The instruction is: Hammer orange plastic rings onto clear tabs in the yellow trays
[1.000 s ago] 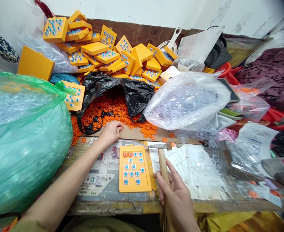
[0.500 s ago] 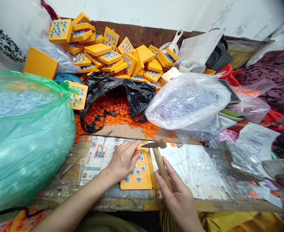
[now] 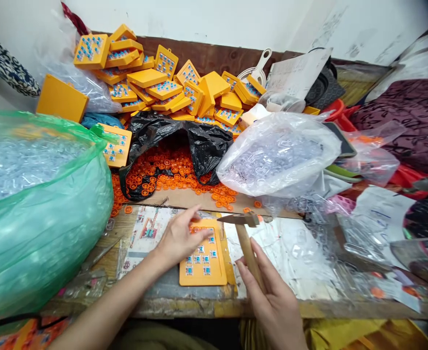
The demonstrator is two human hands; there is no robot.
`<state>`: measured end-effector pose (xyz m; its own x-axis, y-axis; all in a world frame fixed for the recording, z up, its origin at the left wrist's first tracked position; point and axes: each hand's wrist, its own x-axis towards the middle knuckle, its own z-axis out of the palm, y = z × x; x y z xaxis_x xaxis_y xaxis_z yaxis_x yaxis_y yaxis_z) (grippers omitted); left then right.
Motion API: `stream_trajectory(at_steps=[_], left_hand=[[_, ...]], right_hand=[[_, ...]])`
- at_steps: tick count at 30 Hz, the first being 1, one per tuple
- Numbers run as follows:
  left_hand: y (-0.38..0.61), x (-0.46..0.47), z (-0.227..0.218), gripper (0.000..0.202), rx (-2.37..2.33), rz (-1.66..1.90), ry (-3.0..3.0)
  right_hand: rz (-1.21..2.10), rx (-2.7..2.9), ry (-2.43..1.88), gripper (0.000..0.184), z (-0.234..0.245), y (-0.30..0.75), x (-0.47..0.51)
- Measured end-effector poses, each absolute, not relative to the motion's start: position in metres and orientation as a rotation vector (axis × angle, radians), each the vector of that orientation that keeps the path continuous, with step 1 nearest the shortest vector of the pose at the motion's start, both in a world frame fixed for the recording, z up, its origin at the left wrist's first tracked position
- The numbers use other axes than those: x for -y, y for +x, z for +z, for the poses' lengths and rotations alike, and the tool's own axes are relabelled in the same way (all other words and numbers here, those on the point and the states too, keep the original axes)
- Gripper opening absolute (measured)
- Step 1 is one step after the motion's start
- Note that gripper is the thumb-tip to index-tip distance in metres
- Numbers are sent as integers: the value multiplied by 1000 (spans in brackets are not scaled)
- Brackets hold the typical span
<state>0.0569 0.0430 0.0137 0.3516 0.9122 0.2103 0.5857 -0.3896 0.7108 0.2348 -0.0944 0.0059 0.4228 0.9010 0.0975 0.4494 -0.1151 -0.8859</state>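
The left hand [image 3: 177,238] lay over the ten o'clock corner of a flat yellow plastic panel [image 3: 207,253], thumb and forefinger parted; whether it pinched anything, I could not tell. The panel sat between the hands, near the front edge of a worn wooden bench [image 3: 184,307], bearing rows of blue-centred switches [image 3: 198,259], with orange showing at its top under the fingers, which hid much of that corner. At its two o'clock slanted a wooden-handled hammer [image 3: 249,253], pointed end leftward; the right hand [image 3: 275,301], at four o'clock, was wrapped round the handle.

Farther out, a bulging green bag [image 3: 53,243] of clear pieces stood at nine o'clock. Toward eleven, small orange caps [image 3: 173,170] spilled from a black plastic bag [image 3: 214,150], with piled yellow panels [image 3: 148,78] behind. Between one and two sat a translucent bag [image 3: 279,180] of clear pieces.
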Motion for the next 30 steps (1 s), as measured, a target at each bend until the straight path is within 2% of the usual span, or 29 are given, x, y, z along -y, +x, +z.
stream_trajectory(at_steps=[3,4,7,10,14,21,25,30], left_hand=[[38,-80,19,18,-1551,817,2217],[31,-94,19,15,-1614,807,2232],[19,-124,18,16,-1652,712,2251],[19,-128,15,22,-1576,619,2267],[21,-120,12,20,-1424,571,2276],[25,-106,18,9,-1373,714,2296],[53,-62,27,33,-1102,835,2329],[79,-33,17,46,-1047,765,2261]], right_hand=[[756,870,-1755,61,4,231,94],[835,786,-1740,66,4,230,94],[1004,602,-1657,79,6,225,91],[1029,540,-1590,83,9,223,89],[1056,544,-1576,81,11,223,88],[981,660,-1634,74,5,225,91],[743,985,-1788,58,4,235,93],[521,1338,-1710,47,17,242,95]])
